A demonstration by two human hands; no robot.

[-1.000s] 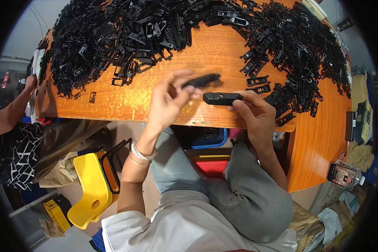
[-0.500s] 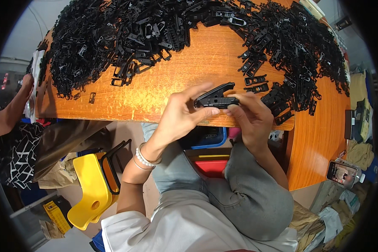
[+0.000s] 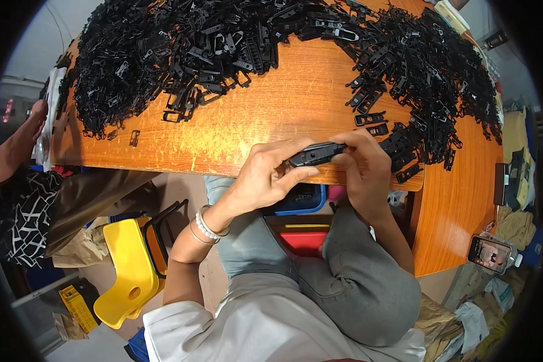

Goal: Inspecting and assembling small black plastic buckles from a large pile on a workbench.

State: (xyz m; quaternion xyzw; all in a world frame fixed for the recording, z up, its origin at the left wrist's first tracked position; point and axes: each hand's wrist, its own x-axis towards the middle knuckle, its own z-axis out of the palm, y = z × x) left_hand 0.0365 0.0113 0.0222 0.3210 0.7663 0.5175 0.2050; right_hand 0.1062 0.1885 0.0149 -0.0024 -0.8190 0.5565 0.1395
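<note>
A small black plastic hinged piece is held between my two hands above the table's front edge. My left hand grips its left end, with the thumb below and the fingers above. Its right end is pinched by my right hand, thumb against index finger. The piece looks folded together, and a small round hole shows in its side. My fingertips hide both ends.
Heaps of black plastic parts cover the back of the wooden table. Several pieces lie near my right hand. A blue bin is beneath the table edge. At left are a yellow chair and another person's arm. A phone stands at right.
The two halves of the piece stood apart in a V before; now they are pressed together. My right-hand fingers have moved up over its right end, and the piece has turned slightly.
</note>
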